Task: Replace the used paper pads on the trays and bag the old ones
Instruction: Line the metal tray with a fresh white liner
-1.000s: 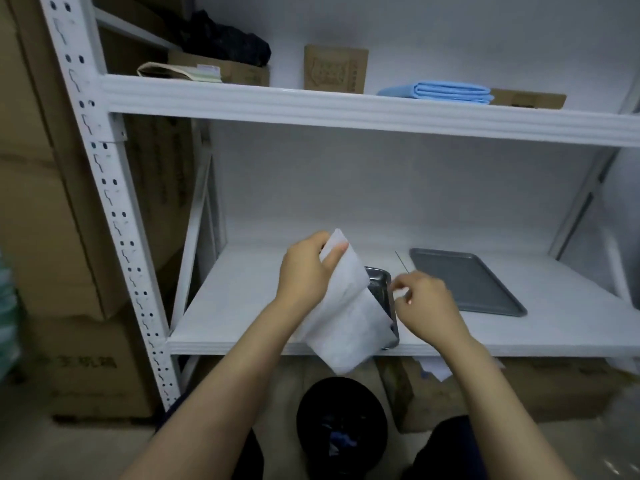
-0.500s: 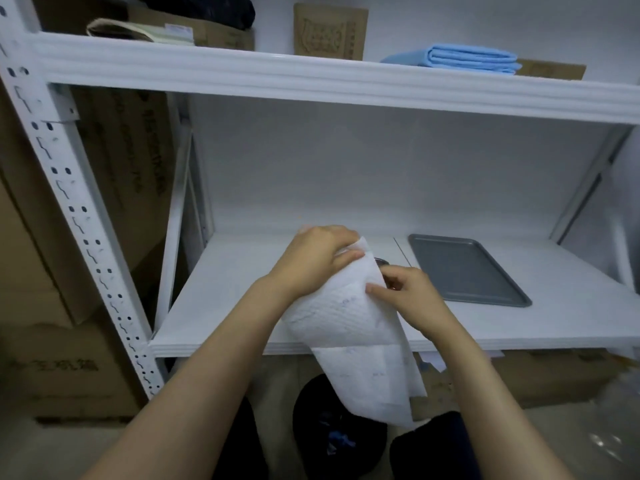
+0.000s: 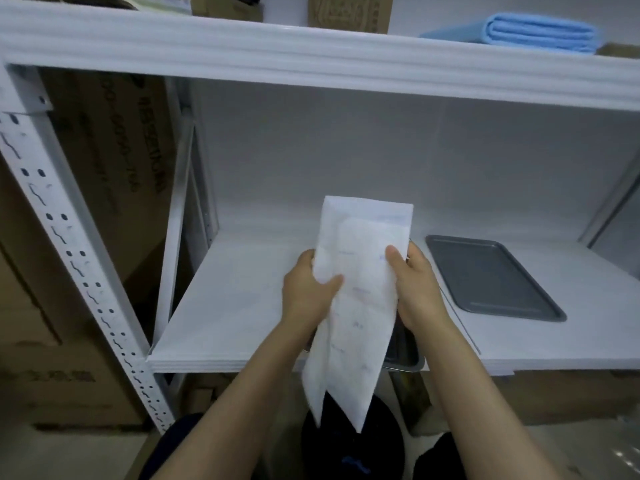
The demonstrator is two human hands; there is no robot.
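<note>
A white used paper pad [image 3: 360,292], folded lengthwise with faint marks on it, stands upright between both hands above the shelf's front edge. My left hand [image 3: 306,296] grips its left side, thumb on the front. My right hand [image 3: 415,289] grips its right side, thumb pressed on the paper. Behind the pad, a steel tray [image 3: 403,355] shows only its near right corner at the shelf edge. A dark grey tray [image 3: 491,278] lies bare on the shelf to the right. A black bag [image 3: 356,448] sits open on the floor under the pad's lower tip.
The white shelf board [image 3: 235,306] runs left of my hands. On the upper shelf [image 3: 311,53] lie folded blue sheets [image 3: 540,32] and a cardboard box [image 3: 349,12]. Brown cartons [image 3: 69,271] stack at the left, past the perforated upright [image 3: 79,271].
The pad went from hanging off my left hand to standing folded lengthwise between both hands. My right hand took hold of its right edge. The view moved closer to the shelf.
</note>
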